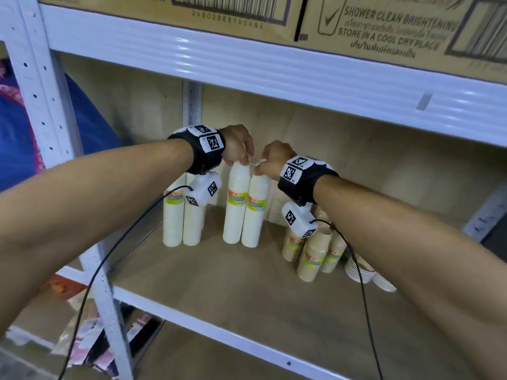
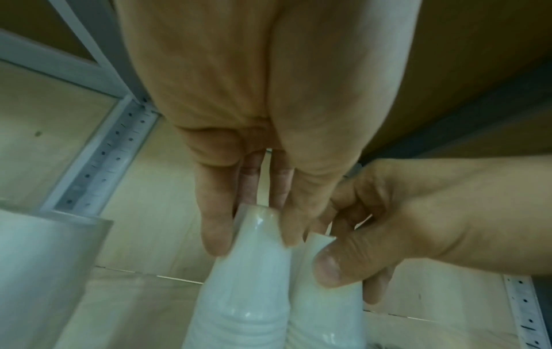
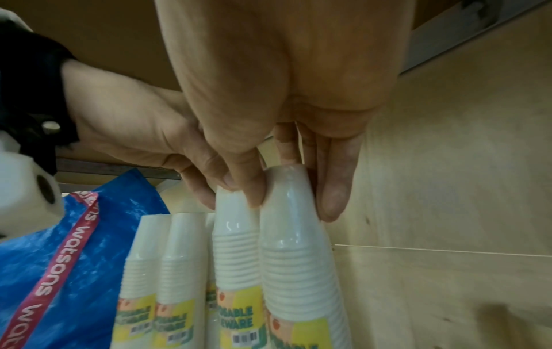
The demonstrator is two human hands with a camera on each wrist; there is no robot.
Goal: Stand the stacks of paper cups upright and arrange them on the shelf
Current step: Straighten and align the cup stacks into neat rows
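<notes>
Two wrapped white cup stacks stand upright side by side mid-shelf. My left hand [image 1: 241,160] pinches the top of the left stack [image 1: 235,207] between thumb and fingers [image 2: 213,231]. My right hand [image 1: 260,169] grips the top of the right stack [image 1: 255,215], thumb [image 3: 251,191] on one side and fingers on the other. In the right wrist view the right stack [image 3: 298,255] touches the left stack [image 3: 236,243]. Two more white stacks [image 1: 182,223] stand upright at the left. Several brown stacks [image 1: 314,252] stand at the right.
Loose nested cups [image 1: 362,271] lie on their side right of the brown stacks. The wooden shelf board [image 1: 219,283] has a white metal post [image 1: 101,283] at its left. Cardboard boxes [image 1: 384,26] sit on the shelf above. A blue bag [image 3: 98,248] hangs at the left.
</notes>
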